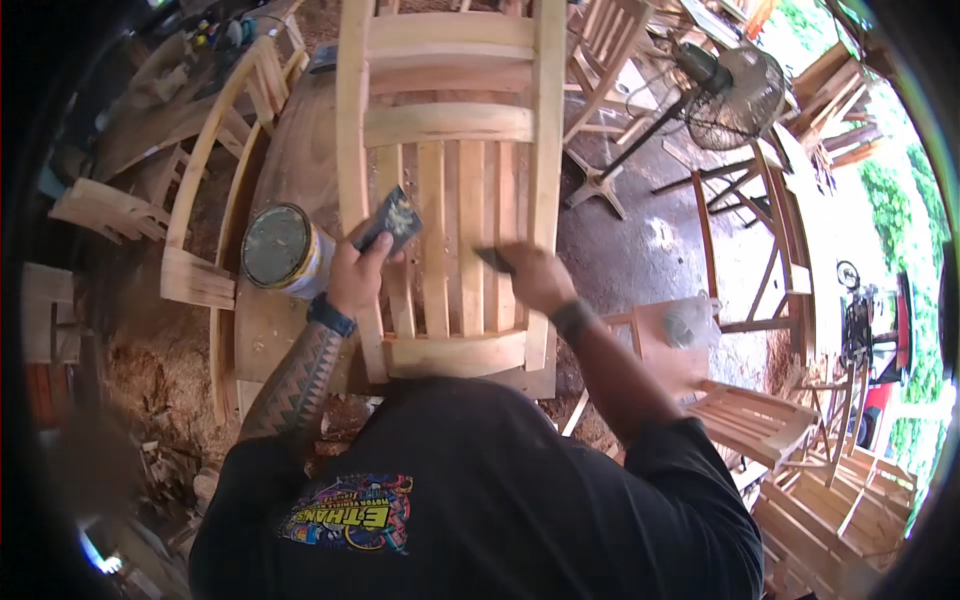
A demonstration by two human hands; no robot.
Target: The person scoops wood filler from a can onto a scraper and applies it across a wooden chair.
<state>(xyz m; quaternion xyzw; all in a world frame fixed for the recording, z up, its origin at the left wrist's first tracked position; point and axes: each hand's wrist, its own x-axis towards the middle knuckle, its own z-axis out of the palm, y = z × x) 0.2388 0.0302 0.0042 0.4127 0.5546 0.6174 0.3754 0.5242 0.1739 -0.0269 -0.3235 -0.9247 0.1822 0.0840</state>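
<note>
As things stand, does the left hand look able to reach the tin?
Probably yes: the tin stands close to the left hand, and nothing seems to lie between them. That hand holds a dark plate, though, so its grip is not free.

The chair frame (450, 123) is lying on the worktable (300, 165), with its slats (432, 235) running through the near half. A can (276, 246) is standing on the same table, just left of the frame. The left hand (357, 275) is holding a plate (398, 224) over the left-side slats, and the right hand (541, 280) is hovering over the right-side ones. Another chair frame (198, 279) is sitting further left. Off to the right, a fan (735, 100) is standing ahead, a plastic container (690, 325) is resting on a panel (655, 355) nearer in, and a motorbike (857, 325) is sitting way beyond.
</note>
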